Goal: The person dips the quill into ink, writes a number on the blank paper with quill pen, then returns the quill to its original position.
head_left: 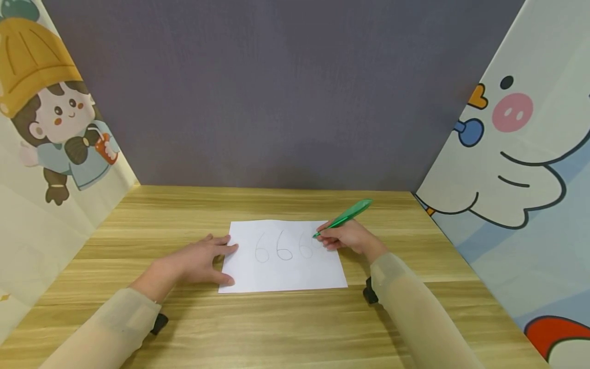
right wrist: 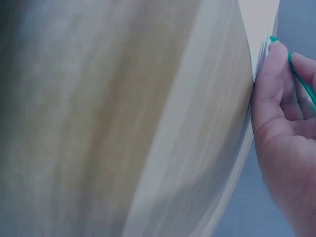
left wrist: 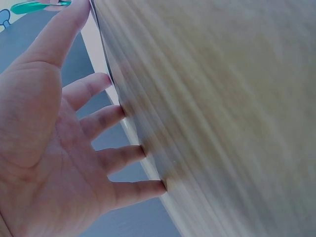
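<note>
A white sheet of paper (head_left: 281, 279) lies flat on the wooden table, with handwritten 6 shapes (head_left: 284, 252) in a row across it. My left hand (head_left: 198, 260) rests at the sheet's left edge, its thumb and index finger on the paper. In the left wrist view the fingers of the left hand (left wrist: 64, 143) are spread, fingertips touching down. With my right hand (head_left: 348, 236) I pinch a green pen (head_left: 352, 212), its tip against the paper at the upper right. The right wrist view shows the right hand (right wrist: 284, 108) partly hiding the green pen (right wrist: 302, 81).
The wooden table (head_left: 276, 328) runs back to a dark grey panel (head_left: 276, 92). Side panels with cartoon prints stand at left (head_left: 55, 169) and right (head_left: 521, 169). A dark wrist strap piece (head_left: 370, 291) shows below the right sleeve.
</note>
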{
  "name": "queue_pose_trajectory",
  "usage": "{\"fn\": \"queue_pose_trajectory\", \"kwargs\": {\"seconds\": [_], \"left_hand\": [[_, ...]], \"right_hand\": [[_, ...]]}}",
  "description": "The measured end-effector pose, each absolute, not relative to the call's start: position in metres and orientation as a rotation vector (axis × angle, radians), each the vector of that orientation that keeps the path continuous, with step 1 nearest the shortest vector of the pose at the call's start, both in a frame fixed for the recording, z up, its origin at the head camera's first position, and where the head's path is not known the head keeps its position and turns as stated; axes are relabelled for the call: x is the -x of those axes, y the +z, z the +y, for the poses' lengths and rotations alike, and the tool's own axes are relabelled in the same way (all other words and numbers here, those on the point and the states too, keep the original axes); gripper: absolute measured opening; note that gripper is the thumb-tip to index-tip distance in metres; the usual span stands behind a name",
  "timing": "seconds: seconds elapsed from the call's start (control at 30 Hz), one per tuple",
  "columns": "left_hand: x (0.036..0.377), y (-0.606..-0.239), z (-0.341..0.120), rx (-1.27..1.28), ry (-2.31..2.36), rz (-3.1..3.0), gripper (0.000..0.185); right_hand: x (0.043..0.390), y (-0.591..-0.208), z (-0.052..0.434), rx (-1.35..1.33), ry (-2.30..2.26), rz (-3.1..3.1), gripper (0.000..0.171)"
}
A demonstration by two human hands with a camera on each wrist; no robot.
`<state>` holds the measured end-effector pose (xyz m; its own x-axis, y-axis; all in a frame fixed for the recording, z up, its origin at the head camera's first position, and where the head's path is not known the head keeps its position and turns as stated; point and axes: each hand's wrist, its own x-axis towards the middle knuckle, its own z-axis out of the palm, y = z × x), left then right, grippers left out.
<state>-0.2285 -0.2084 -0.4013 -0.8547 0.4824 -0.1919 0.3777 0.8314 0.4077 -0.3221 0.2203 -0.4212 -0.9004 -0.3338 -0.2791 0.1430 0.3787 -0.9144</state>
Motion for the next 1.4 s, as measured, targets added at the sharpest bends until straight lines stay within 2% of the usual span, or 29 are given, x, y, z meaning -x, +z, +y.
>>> {"fn": "queue_pose_trajectory", "kwargs": {"seconds": [0.23,0.53,0.93,1.4], "left_hand": [[0.228,-0.402,-0.208,-0.648,0.514,2.725,0.098],[0.228,-0.401,-0.208,-0.647,0.519,2.727,0.098],[0.227,-0.401,-0.209,-0.655,0.524,2.73,0.097],[0.228,-0.401,-0.207,-0.658,0.526,2.729,0.097]], "right_hand": [[0.324,-0.422,0.222,0.156,-1.558,2.216,0.032],[0.321,-0.418,0.231,0.178,-1.596,2.238,0.04],[0.316,-0.418,0.237,0.24,-1.641,2.235,0.041],[0.3,-0.406,0.259,0.242,-1.567,2.365,0.048]]}}
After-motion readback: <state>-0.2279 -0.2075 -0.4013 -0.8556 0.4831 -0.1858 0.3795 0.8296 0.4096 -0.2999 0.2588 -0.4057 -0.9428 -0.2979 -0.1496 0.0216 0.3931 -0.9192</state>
